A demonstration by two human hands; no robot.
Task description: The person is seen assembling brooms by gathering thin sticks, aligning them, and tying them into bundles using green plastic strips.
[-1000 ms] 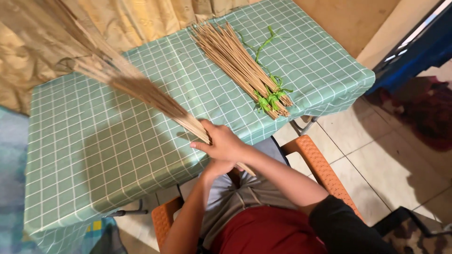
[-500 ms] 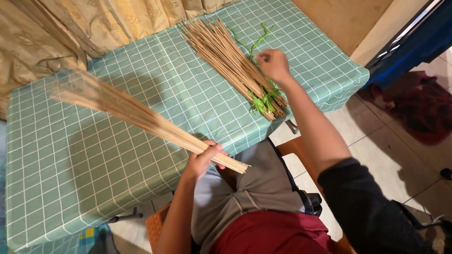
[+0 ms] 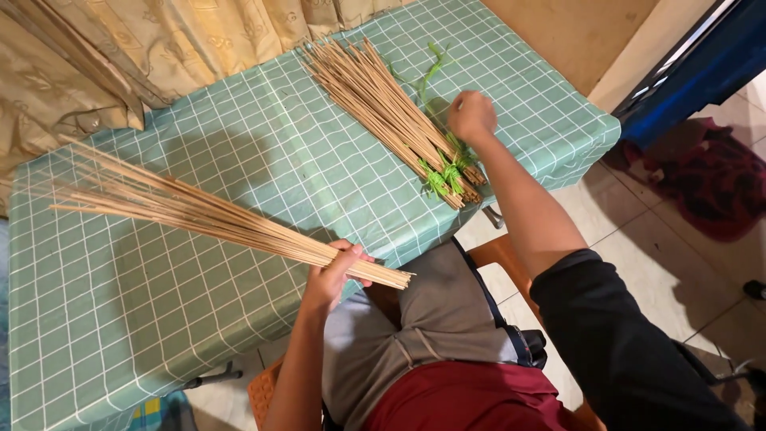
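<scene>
Your left hand (image 3: 331, 275) grip closed round loose sticks (image 3: 199, 214) near their butt ends, so tips fan free above counter (image 3: 159, 335) | right hand (image 3: 472, 116) fisted, holding what: can't tell, by tied bundles (image 3: 383, 100) with green ties (image 3: 443, 177) at counter edge

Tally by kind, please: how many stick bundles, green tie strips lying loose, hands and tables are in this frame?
Stick bundles: 2, one fanned bundle gripped in the left hand, one tied bundle lying on the table
Loose green strip: 1, beside the tied bundle
Hands: 2, the right hand closed over the tied bundle
Tables: 1
Total: 6
</scene>
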